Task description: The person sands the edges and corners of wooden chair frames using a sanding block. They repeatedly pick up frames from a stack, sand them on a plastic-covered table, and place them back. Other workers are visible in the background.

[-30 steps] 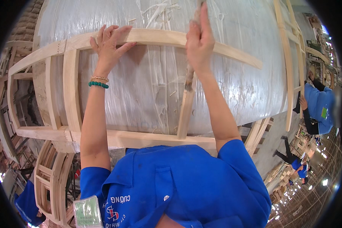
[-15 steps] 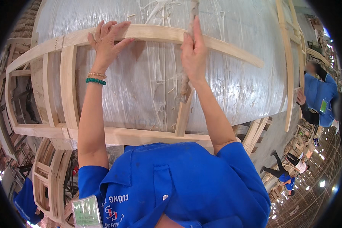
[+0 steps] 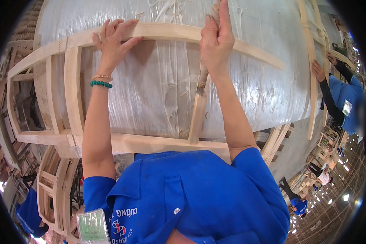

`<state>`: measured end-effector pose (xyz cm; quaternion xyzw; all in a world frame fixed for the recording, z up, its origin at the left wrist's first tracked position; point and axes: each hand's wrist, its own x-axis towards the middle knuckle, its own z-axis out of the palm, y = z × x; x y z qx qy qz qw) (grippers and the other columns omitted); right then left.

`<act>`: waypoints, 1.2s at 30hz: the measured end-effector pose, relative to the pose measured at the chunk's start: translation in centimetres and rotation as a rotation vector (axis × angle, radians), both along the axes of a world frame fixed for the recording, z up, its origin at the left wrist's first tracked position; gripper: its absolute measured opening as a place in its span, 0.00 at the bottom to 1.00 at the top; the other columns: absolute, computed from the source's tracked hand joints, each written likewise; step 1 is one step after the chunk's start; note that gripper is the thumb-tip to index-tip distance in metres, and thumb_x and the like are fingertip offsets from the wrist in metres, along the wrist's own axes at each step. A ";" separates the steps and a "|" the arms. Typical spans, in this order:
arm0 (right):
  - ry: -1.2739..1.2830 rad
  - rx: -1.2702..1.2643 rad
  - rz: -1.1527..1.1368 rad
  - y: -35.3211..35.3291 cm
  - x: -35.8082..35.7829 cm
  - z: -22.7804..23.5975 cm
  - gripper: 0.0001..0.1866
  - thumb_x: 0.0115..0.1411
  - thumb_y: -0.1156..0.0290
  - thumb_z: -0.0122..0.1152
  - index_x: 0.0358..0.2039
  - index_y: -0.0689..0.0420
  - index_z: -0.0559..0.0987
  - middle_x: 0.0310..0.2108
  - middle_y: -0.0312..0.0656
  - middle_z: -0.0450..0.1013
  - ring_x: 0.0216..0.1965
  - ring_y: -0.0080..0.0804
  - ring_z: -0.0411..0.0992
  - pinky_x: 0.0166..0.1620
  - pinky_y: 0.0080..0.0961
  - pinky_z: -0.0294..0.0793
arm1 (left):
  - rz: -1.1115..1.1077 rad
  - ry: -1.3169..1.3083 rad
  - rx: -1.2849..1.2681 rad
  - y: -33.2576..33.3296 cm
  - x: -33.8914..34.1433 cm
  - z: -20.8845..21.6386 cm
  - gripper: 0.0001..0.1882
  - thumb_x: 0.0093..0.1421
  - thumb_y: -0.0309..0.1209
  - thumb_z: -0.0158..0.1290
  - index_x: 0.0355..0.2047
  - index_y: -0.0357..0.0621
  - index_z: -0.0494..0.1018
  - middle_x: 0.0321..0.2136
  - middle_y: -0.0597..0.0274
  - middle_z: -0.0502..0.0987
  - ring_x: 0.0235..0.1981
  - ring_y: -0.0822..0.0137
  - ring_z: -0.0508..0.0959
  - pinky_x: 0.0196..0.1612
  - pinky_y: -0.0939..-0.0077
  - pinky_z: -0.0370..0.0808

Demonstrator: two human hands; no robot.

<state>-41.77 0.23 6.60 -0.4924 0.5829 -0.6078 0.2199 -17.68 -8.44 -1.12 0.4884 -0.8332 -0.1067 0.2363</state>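
Observation:
A pale wooden frame [image 3: 158, 31] with a curved far rail lies in front of me. My left hand [image 3: 114, 42] rests on that rail with its fingers spread and nothing gripped. Further right, my right hand [image 3: 218, 46] is closed around a rough, crusted stick [image 3: 203, 77] of whitish-brown colour. The stick passes above the curved rail, and its dark lower end is at the upper end of a short wooden slat [image 3: 197, 118]. Whether that end touches the slat, I cannot tell. The slat's lower end meets the near rail [image 3: 150, 144].
Beneath the frame is a work surface covered in wrinkled clear plastic film [image 3: 264, 93]. At the right, a co-worker [image 3: 345, 95] in blue has hands on another wooden frame [image 3: 310, 73]. More curved frames [image 3: 61, 191] stand at lower left. Other people are further off, lower right.
My right hand has moved up and slightly right with the stick. My left hand stays almost in place. The co-worker's hands have moved up along the other frame.

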 end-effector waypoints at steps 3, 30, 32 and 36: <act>0.054 0.072 0.010 1.2 0.3 -1.1 0.30 0.65 0.77 0.45 0.67 0.52 0.55 0.36 0.36 0.57 0.35 0.21 0.56 0.35 0.16 0.57 | -0.016 -0.017 -0.003 0.3 0.2 0.0 0.26 0.51 0.57 0.57 0.50 0.72 0.74 0.54 0.69 0.66 0.65 0.60 0.51 0.62 0.45 0.30; -0.246 0.963 -0.104 39.1 -2.7 2.8 0.09 0.56 0.67 0.64 0.32 0.59 0.79 0.22 0.27 0.69 0.25 0.14 0.62 0.27 0.20 0.63 | 0.114 0.409 0.293 6.5 11.3 5.8 0.25 0.59 0.42 0.55 0.54 0.44 0.70 0.56 0.51 0.69 0.60 0.57 0.65 0.61 0.64 0.60; -0.340 0.997 0.049 40.4 1.2 1.4 0.09 0.56 0.67 0.65 0.34 0.59 0.80 0.22 0.28 0.70 0.25 0.15 0.63 0.28 0.19 0.64 | 0.408 0.120 0.064 9.8 18.5 5.7 0.23 0.59 0.42 0.55 0.50 0.43 0.73 0.55 0.51 0.70 0.59 0.54 0.66 0.60 0.65 0.62; -0.343 0.966 0.228 39.3 7.2 -1.5 0.11 0.56 0.65 0.65 0.36 0.57 0.80 0.22 0.34 0.73 0.24 0.19 0.67 0.29 0.22 0.67 | 0.827 -0.277 0.167 16.3 30.5 6.9 0.30 0.55 0.45 0.58 0.57 0.53 0.67 0.60 0.52 0.63 0.65 0.53 0.55 0.64 0.44 0.50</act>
